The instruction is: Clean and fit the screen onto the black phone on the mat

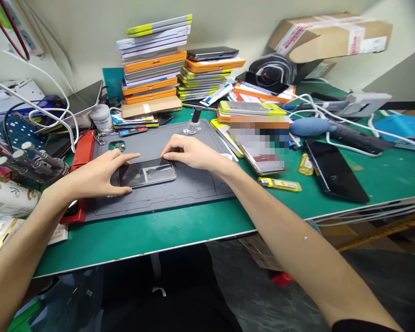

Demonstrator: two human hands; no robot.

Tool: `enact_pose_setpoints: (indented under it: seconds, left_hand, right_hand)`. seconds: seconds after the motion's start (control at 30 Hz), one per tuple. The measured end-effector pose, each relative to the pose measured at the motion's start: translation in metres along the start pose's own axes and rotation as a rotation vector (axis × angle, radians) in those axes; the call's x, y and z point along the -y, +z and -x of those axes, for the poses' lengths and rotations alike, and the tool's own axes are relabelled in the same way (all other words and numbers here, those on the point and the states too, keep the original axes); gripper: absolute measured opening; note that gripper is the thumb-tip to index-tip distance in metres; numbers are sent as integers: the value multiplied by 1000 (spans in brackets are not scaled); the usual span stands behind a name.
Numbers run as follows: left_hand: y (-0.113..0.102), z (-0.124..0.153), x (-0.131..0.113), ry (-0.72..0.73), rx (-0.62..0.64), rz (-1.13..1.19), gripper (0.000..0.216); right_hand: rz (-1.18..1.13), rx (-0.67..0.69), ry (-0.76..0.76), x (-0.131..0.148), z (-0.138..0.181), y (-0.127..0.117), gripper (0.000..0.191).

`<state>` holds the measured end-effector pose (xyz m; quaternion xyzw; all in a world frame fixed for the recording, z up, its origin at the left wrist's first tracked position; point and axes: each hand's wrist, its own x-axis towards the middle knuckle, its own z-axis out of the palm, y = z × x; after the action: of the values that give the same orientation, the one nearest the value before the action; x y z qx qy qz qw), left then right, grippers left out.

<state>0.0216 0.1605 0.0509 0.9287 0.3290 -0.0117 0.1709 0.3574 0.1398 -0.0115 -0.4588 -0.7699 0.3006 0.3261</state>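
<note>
A smartphone (159, 172) with a dark, reflective face lies flat on the grey work mat (193, 193). My left hand (100, 173) spans its left end, thumb along the near edge and fingers at the far edge, gripping it. At the far right corner of the phone, my right hand (186, 151) has thumb and fingertips pinched together. Whatever is between those fingertips is too small or hidden to name. Just behind my left fingers is a small green circuit board (117, 146). A clear bottle with a black cap (194, 124) stands beyond my right hand.
Stacked flat boxes (154, 69) rise at the back. Screwdrivers (31, 159) stand in a holder at left, beside a red tray edge (83, 154). To the right lie a yellow lighter (280, 184), a black phone (335, 170), a blue blower (311, 126) and white cables.
</note>
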Motion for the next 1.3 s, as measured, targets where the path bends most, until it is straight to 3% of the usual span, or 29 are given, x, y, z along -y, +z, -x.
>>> enact_pose_setpoints:
  seconds: [0.3,0.7,1.07,1.3]
  left_hand:
    - [-16,12,10,-85,177,178,104]
    - [-6,5,11,-78,122,153,108]
    - [0,-1,14,-57,54,150,108]
    - [3,3,20,-20,24,135,97]
  right_hand:
    - [-16,-1,2,-3,1,1,18]
    - [-8,-8,-21,-4,1,2,23]
    - [-1,6,-23,-5,-4,3,15]
    - [72,-6,-52,-1,-5,5,15]
